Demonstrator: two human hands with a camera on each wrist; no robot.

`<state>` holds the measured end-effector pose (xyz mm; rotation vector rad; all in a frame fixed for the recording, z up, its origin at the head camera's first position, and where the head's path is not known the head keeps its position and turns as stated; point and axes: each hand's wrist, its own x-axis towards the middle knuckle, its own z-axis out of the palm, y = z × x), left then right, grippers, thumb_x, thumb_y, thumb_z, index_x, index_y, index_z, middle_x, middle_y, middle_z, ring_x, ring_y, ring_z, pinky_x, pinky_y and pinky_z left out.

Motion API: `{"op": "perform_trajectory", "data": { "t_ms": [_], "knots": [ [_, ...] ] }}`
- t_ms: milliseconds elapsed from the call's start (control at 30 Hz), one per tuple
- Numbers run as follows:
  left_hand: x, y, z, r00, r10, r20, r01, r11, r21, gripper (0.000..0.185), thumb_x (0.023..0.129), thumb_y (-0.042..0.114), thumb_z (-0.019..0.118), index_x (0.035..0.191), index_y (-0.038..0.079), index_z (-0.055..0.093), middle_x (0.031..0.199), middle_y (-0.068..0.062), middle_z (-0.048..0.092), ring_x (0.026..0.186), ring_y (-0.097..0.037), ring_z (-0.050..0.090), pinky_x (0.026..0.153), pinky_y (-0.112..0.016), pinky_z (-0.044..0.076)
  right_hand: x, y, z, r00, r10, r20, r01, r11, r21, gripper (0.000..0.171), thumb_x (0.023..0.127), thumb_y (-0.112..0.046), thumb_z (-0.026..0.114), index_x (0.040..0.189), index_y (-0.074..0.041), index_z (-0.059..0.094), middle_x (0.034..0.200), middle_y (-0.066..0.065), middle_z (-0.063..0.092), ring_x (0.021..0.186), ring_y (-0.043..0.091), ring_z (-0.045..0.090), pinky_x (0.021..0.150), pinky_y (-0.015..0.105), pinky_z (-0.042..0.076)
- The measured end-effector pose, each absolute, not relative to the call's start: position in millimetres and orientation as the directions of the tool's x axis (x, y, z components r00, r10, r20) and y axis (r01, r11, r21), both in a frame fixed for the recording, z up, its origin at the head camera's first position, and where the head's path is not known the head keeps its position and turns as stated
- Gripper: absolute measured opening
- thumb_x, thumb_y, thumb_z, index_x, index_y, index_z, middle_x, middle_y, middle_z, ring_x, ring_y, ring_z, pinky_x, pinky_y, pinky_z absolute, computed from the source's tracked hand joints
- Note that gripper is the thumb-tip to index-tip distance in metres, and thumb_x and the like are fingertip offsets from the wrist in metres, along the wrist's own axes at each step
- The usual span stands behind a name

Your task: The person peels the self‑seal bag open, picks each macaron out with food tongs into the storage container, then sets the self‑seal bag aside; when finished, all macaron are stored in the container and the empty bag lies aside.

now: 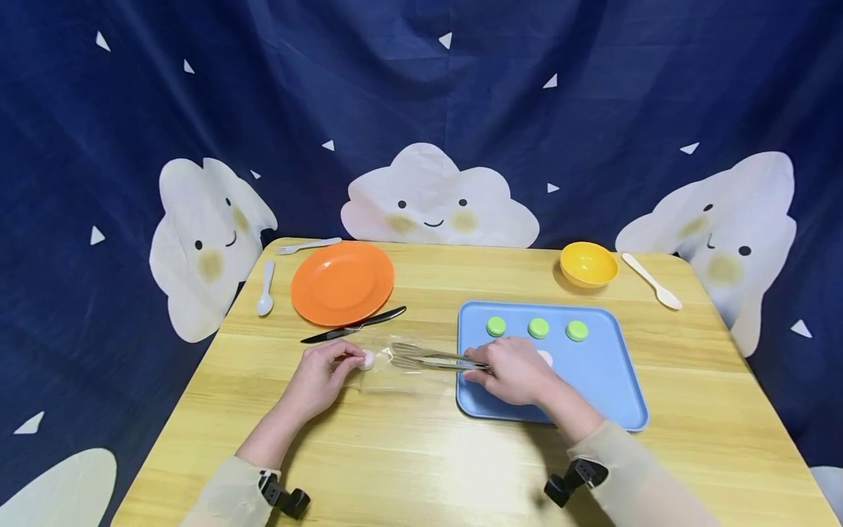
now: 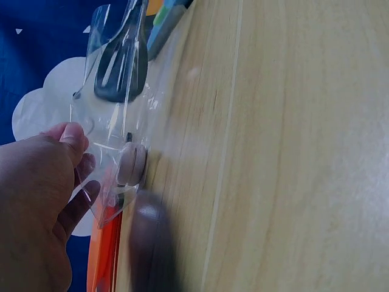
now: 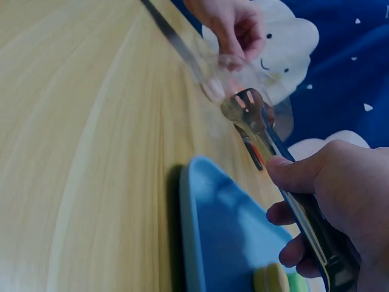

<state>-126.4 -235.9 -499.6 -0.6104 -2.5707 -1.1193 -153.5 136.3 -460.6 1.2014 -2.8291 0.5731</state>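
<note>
The right hand (image 1: 516,369) covers most of a pale round piece (image 1: 545,357) on the blue tray (image 1: 612,380). At the left-wrist view's six o'clock, a dark blur (image 2: 152,243) cannot be identified.

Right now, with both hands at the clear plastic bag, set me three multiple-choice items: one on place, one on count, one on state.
1. Where does the black-handled table knife lie?
A. beside the round orange plate
B. in the yellow bowl
C. on the blue rectangular tray

2. How many round green discs sit on the tray?
A. two
B. three
C. five

3. What does the right hand do?
A. lies flat
B. grips metal tongs
C. holds a spoon

Key: 1 A, knife lies against the plate's near edge; 2 B, three in a row; 3 B, fingers curl round the tongs.
</note>
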Motion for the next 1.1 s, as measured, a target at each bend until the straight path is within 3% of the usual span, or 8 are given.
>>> {"op": "perform_trajectory", "data": {
  "t_ms": [133, 367, 700, 1100],
  "knots": [
    [-129, -234, -501, -0.855, 0.276, 0.439, 0.511, 0.588, 0.627, 0.017, 0.090, -0.003, 0.082, 0.096, 0.012, 0.078, 0.098, 0.008, 0.075, 0.092, -0.012, 0.072, 0.079, -0.027, 0.062, -155, 123, -463, -0.708, -0.693, 0.136, -0.692, 0.642, -0.329, 0.031, 0.100, -0.039, 0.075, 0.079, -0.026, 0.056, 0.064, -0.013, 0.047, 0.057, 0.008, 0.044, 0.047, 0.030, 0.035],
    [-129, -233, -501, -0.849, 0.275, 0.452, 0.524, 0.552, 0.648, 0.016, 0.091, -0.004, 0.081, 0.095, 0.012, 0.077, 0.095, -0.001, 0.076, 0.087, -0.013, 0.071, 0.078, -0.013, 0.054, -157, 109, -467, -0.703, -0.700, 0.126, -0.696, 0.641, -0.323, 0.037, 0.100, -0.042, 0.073, 0.077, -0.026, 0.050, 0.064, -0.014, 0.045, 0.058, 0.008, 0.047, 0.048, 0.030, 0.036],
    [-129, -233, -502, -0.830, 0.277, 0.485, 0.552, 0.540, 0.636, 0.015, 0.089, -0.006, 0.081, 0.094, 0.008, 0.077, 0.097, 0.004, 0.075, 0.086, -0.013, 0.071, 0.076, -0.014, 0.054, -160, 91, -471, -0.691, -0.716, 0.100, -0.708, 0.641, -0.297, 0.033, 0.098, -0.045, 0.074, 0.082, -0.027, 0.053, 0.065, -0.015, 0.045, 0.057, 0.008, 0.046, 0.051, 0.031, 0.038],
    [-128, -233, -500, -0.832, 0.296, 0.470, 0.554, 0.506, 0.662, 0.013, 0.092, -0.004, 0.080, 0.095, 0.009, 0.077, 0.096, 0.000, 0.075, 0.090, -0.014, 0.071, 0.078, -0.016, 0.056, -162, 77, -473, -0.697, -0.711, 0.089, -0.700, 0.648, -0.299, 0.036, 0.100, -0.044, 0.073, 0.079, -0.026, 0.051, 0.065, -0.013, 0.048, 0.056, 0.011, 0.047, 0.049, 0.032, 0.037]
  ]
}}
